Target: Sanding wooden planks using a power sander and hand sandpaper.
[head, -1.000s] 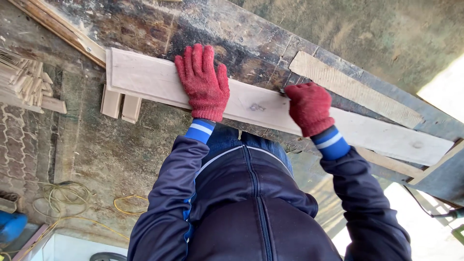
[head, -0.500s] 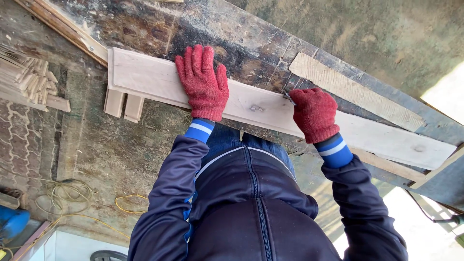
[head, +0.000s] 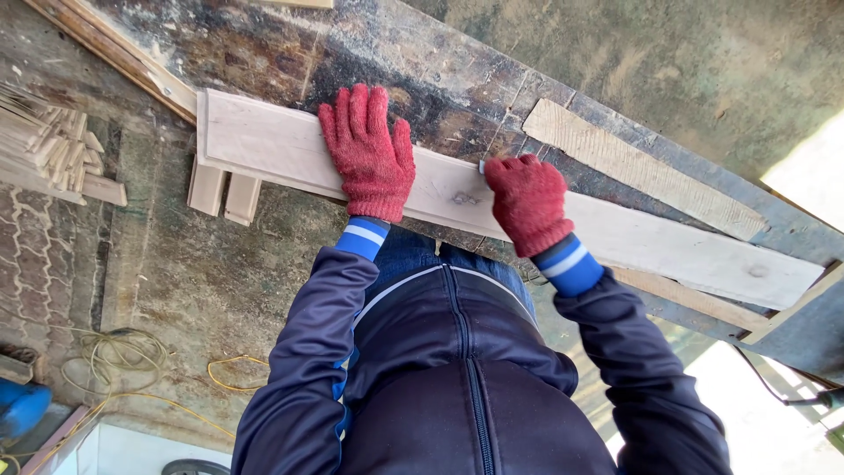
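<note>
Stained workbench (head: 369, 44), left hand (head: 369, 149) fingers flat on plank (head: 264, 141), right hand (head: 526, 202) fisted around small tool (head: 482, 165)

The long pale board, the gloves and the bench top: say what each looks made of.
Long pale board: bare sawn softwood, seemingly unfinished; grain and a knot show.
Gloves, on the left hand and right hand: red knitted fabric, ribbed blue-and-white cuffs.
Bench top: probably old plywood or planking, dark, stained and worn.

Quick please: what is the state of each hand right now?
Left hand: open, pressed flat on the pale board.
Right hand: closed on a small tool, its tip on the board.
</note>
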